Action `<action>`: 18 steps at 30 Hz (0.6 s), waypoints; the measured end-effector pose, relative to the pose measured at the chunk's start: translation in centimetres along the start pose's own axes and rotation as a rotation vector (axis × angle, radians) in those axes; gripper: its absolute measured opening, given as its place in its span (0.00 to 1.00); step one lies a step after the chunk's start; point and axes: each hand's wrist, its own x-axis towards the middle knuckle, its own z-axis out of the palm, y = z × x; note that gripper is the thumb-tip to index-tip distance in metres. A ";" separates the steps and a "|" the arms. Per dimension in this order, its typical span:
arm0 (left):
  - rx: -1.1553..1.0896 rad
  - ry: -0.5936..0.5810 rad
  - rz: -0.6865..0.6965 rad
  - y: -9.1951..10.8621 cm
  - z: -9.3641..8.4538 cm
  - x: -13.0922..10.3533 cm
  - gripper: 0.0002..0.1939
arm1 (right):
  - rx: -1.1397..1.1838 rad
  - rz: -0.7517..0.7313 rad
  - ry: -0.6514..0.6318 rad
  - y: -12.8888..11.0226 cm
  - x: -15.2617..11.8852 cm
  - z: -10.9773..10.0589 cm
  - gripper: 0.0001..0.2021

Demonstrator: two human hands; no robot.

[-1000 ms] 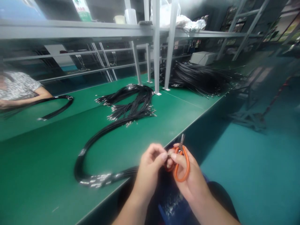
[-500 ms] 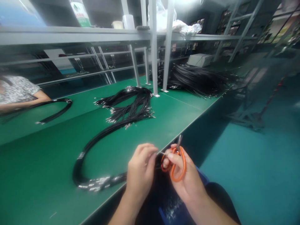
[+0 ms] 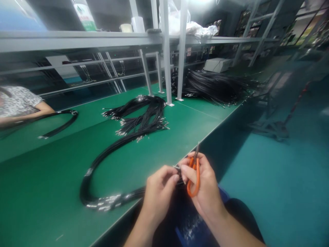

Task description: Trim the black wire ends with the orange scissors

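Head view. Noted one cable bundle [image 3: 85, 187] on the green tabletop [image 3: 159, 147]: many thin matte-black strands, bent in a broad C, with a silvery band partway round the bend and a cluster of staggered silvery-white pieces at the tabletop's near edge, thence running out under the left hand [image 3: 159, 192].

Left grip: nearly closed, thumb against fingers, pinching a small dark strand end [image 3: 178, 168] with a pale bit, just off the tabletop's near edge; detail blurred. Right hand [image 3: 206, 185], beside the same edge: curled closed around orange-handled scissors [image 3: 197, 175], blades pointing up and away, thumb and fingertips at the strand end.

Toward the tabletop's far side: a loose cable pile [image 3: 151, 107], pale-tipped; beyond the posts, a larger black heap [image 3: 216, 86].
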 end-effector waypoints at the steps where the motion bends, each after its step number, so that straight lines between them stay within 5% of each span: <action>1: -0.015 0.001 -0.002 0.0 0.0 0.0 0.07 | 0.000 0.007 -0.009 0.1 0.0 0.0 0.16; 5: -0.069 0.015 -0.023 0.1 -0.2 0.0 0.06 | -0.166 -0.060 0.006 0.4 -0.4 -0.5 0.15; 12: -0.076 0.002 -0.033 0.1 -0.3 0.1 0.06 | -0.719 -0.505 -0.023 0.5 -0.7 -1.7 0.15; 18: -0.046 0.020 -0.025 0.2 -0.2 -0.2 0.06 | -0.854 -0.671 0.040 1.5 -0.5 -1.6 0.18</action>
